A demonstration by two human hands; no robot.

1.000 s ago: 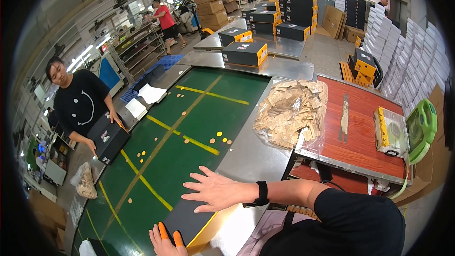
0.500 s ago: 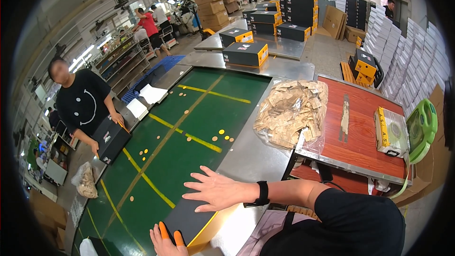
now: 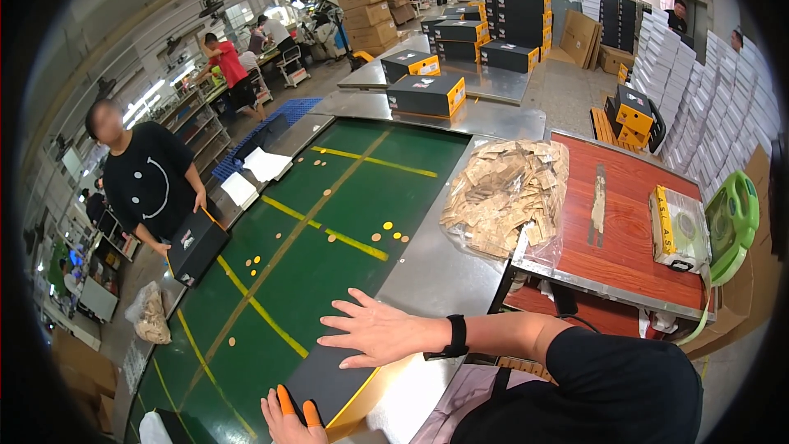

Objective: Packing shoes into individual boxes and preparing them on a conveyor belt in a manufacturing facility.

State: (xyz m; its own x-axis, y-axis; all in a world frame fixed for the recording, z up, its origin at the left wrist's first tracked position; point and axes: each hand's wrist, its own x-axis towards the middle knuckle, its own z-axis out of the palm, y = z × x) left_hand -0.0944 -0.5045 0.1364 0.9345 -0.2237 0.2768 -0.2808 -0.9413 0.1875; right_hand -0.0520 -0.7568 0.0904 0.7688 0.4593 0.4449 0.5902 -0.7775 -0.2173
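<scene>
A dark grey shoebox [image 3: 330, 378] with a yellow-orange lower side lies at the near edge of the green conveyor belt [image 3: 345, 189]. My right hand [image 3: 374, 333], with a black band on the wrist, is spread flat over the far end of its lid. At the near left end, my left hand [image 3: 289, 421] touches the box, fingers stretched out; two fingers wear orange finger cots. Neither hand grips anything. Across the belt, a co-worker in a black T-shirt holds another dark box [image 3: 197, 248] tilted at the belt's far side.
Small yellow and tan discs [image 3: 388, 226] lie scattered on the belt. To the right are a clear bag of brown paper packets [image 3: 505, 197] and a red-brown wood-look table [image 3: 612, 214] with a tape roll package [image 3: 679, 228]. More dark boxes [image 3: 427, 94] stand beyond the belt.
The belt's yellow lines and discs have shifted slightly to the right. The co-worker's box has tilted a little. A person in red in the background has moved left. My hands stay put.
</scene>
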